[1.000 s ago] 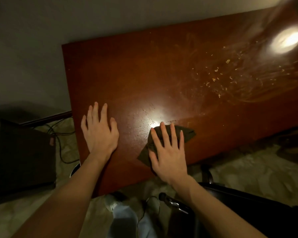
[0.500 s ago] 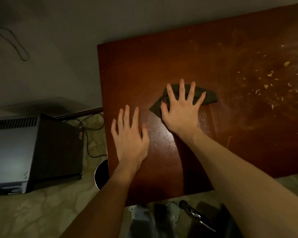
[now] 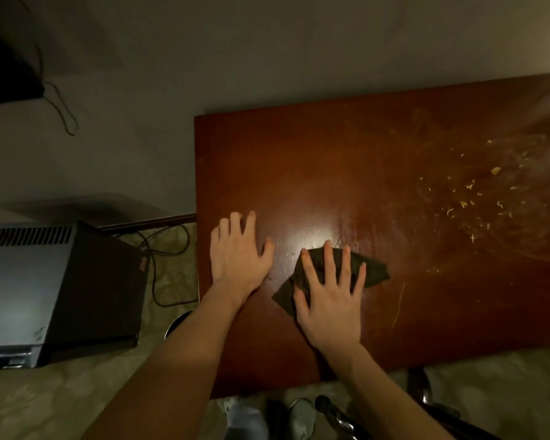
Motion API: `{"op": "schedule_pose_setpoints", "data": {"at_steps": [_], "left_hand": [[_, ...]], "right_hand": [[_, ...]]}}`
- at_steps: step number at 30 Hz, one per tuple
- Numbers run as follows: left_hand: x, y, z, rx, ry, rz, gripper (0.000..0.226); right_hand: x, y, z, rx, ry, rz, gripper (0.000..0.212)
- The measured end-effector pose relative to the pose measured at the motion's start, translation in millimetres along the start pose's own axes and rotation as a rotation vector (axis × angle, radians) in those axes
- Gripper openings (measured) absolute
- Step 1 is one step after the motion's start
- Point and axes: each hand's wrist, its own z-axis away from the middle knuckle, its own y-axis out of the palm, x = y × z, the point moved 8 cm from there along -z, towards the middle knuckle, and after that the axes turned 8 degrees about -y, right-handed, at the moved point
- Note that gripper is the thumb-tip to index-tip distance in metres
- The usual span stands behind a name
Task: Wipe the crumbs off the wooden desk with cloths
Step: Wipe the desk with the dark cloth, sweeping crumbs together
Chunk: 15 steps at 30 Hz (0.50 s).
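Note:
The reddish-brown wooden desk (image 3: 346, 173) fills the right half of the view. A dark cloth (image 3: 375, 271) lies flat on it near the front edge. My right hand (image 3: 331, 296) presses on the cloth with straight, spread fingers. My left hand (image 3: 238, 258) rests flat on the bare wood just left of the cloth, near the desk's left edge. Pale crumbs (image 3: 470, 198) are scattered over the right part of the desk, well away from both hands. Smear marks run through the crumb patch.
A grey and black box-shaped appliance (image 3: 45, 290) stands on the floor left of the desk, with black cables (image 3: 162, 249) beside it. A dark round object (image 3: 178, 322) sits below the desk's left edge. Dark chair parts (image 3: 423, 395) show below the front edge. A wall runs behind.
My right hand has drawn the cloth back toward the desk's front edge, closer to me. My left hand has stayed flat on the wood near the left edge.

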Motion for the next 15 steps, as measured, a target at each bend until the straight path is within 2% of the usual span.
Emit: {"op": "schedule_pose_setpoints", "data": {"at_steps": [3,7,15], "left_hand": [[2.1,-0.4,-36.2,-0.025,-0.023,0.079,0.061],[22.6,9.2,-70.0,-0.061,-0.104,0.133,0.066],[24.3,18.6,-75.2,-0.040,-0.110,0.125,0.068]], "right_hand": [[-2.3,0.1,-17.7,-0.009,-0.003,0.002,0.070],[-6.4,-9.8,-69.6,-0.073,0.007,0.005,0.068],[-16.1,-32.9,-213.9,-0.121,0.046,-0.018,0.069]]}}
